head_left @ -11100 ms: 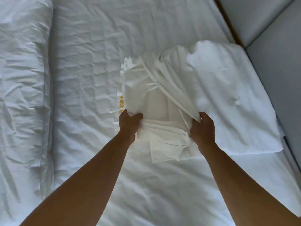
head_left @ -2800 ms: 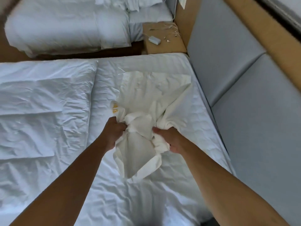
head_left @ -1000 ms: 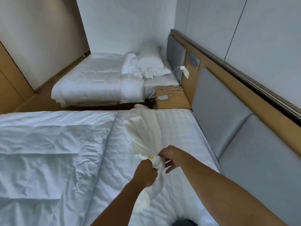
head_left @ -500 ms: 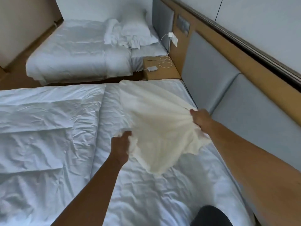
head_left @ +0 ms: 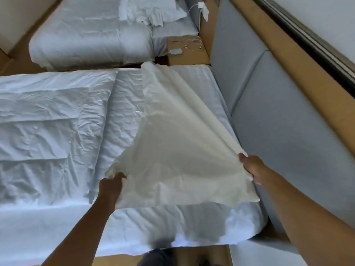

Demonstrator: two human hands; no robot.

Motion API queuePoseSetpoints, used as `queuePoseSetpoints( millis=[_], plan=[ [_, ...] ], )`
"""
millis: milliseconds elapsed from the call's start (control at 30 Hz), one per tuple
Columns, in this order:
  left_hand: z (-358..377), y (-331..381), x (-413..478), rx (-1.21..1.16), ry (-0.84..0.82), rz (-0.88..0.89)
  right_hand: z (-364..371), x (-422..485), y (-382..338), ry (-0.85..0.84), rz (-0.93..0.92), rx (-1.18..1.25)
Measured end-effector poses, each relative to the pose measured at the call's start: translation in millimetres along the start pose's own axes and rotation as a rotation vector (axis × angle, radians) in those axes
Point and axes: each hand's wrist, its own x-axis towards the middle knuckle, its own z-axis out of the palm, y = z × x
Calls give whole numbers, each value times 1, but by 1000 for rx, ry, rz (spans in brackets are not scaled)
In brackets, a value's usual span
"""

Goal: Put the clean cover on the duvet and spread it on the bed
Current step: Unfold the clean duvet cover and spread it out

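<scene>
Hands are now spreading apart: left hand (head_left: 111, 187) and right hand (head_left: 253, 167) are each gripping the cover (head_left: 180, 150), opening it over the bed (head_left: 124, 112) beside the duvet (head_left: 51, 121), ready for stuffing.

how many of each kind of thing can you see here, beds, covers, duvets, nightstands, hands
beds: 2, the near bed and the far bed
cream cover: 1
duvet: 1, folded on the near bed
nightstand: 1
hands: 2, left hand and right hand, both gripping the cover
total: 7
</scene>
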Motion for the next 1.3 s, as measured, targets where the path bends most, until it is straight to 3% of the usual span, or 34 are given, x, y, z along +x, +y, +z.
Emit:
queuePoseSetpoints(
  millis=[133,367,500,600,667,733,800,867,1000,1300],
  plan=[
    [-14,-62,-8,27,81,-34,-21,5,54,-32,66,9],
    [26,-159,-12,82,57,-44,-5,13,151,226,55,-197],
    [51,-229,33,270,57,-29,30,46,201,205,76,-227],
    [65,-262,65,467,125,23,60,58,258,98,207,-219],
    [78,-270,84,542,100,71,75,62,292,138,281,-227],
    [95,-275,100,575,40,95,87,65,317,218,243,-211],
    [110,-289,105,541,-15,137,93,65,335,284,152,-173],
    [113,-308,99,472,-44,186,89,58,350,320,17,-289],
    [78,-341,80,328,-98,180,70,22,366,340,-119,-342],
    [24,-432,31,276,-129,-1,83,-40,447,302,24,-553]
  ],
)
